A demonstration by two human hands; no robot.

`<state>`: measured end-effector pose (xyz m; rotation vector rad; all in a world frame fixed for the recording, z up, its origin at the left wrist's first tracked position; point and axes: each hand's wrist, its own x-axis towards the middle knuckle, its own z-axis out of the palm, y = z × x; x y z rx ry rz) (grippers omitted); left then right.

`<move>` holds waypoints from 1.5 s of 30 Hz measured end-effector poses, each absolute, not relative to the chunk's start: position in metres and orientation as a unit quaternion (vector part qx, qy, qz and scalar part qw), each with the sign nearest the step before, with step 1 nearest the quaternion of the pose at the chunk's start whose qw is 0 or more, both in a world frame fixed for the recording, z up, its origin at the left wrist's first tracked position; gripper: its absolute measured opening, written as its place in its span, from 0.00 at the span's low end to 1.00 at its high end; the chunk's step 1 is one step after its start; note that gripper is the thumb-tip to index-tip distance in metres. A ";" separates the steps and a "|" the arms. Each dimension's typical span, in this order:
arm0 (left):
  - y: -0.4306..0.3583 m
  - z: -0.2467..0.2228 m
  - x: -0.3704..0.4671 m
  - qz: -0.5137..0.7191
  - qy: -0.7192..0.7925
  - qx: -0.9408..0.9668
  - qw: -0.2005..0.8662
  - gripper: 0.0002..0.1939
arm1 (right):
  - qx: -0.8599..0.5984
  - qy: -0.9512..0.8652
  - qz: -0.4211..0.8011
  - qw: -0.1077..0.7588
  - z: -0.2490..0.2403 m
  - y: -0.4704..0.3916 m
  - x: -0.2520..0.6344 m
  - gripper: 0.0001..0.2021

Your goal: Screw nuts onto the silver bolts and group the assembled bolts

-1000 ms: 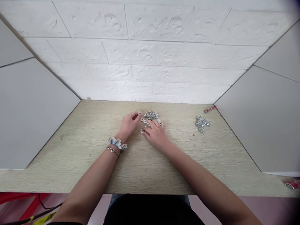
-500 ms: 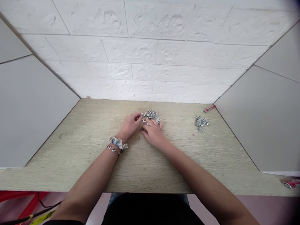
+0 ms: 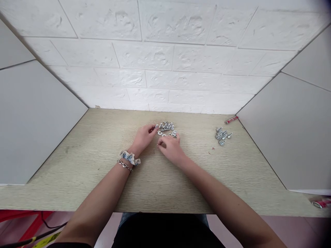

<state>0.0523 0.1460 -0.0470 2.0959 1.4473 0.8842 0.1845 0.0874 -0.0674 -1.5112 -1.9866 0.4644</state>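
Note:
My left hand (image 3: 144, 137) pinches a small silver bolt (image 3: 156, 126) between thumb and fingertips, at the left side of a pile of bolts (image 3: 167, 126). Flat washers (image 3: 160, 133) and small nuts lie just in front of that pile. My right hand (image 3: 169, 146) is beside the washers, thumb and index finger curled close together; whether something tiny is between them is too small to tell. Another group of silver bolts with washers (image 3: 222, 135) lies on the table to the right.
A red battery-like cylinder (image 3: 231, 120) lies by the right back corner of the wooden table (image 3: 165, 186); a similar one (image 3: 320, 203) is at the right front edge. White brick-patterned wall behind, grey panels on both sides. Small red scraps (image 3: 213, 148) lie right of centre.
My right hand has drawn back slightly from the washers, its index finger curling toward the thumb, and more washers show. My left hand stays in place with the bolt.

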 end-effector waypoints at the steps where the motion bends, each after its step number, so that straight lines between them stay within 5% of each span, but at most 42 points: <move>1: 0.146 -0.046 0.052 0.321 0.522 0.757 0.228 0.17 | -0.567 -0.738 0.170 0.324 -0.067 0.088 0.186 0.03; 12: 0.136 -0.041 0.059 0.232 0.410 0.799 0.374 0.16 | -0.509 -0.626 0.141 0.574 -0.058 0.089 0.199 0.04; 38: 0.136 -0.046 0.060 0.241 0.413 0.800 0.363 0.16 | -0.464 -0.674 0.098 0.566 -0.071 0.096 0.206 0.05; 45: 0.137 -0.044 0.059 0.239 0.419 0.804 0.347 0.16 | -0.496 -0.698 -0.003 0.517 -0.073 0.096 0.208 0.04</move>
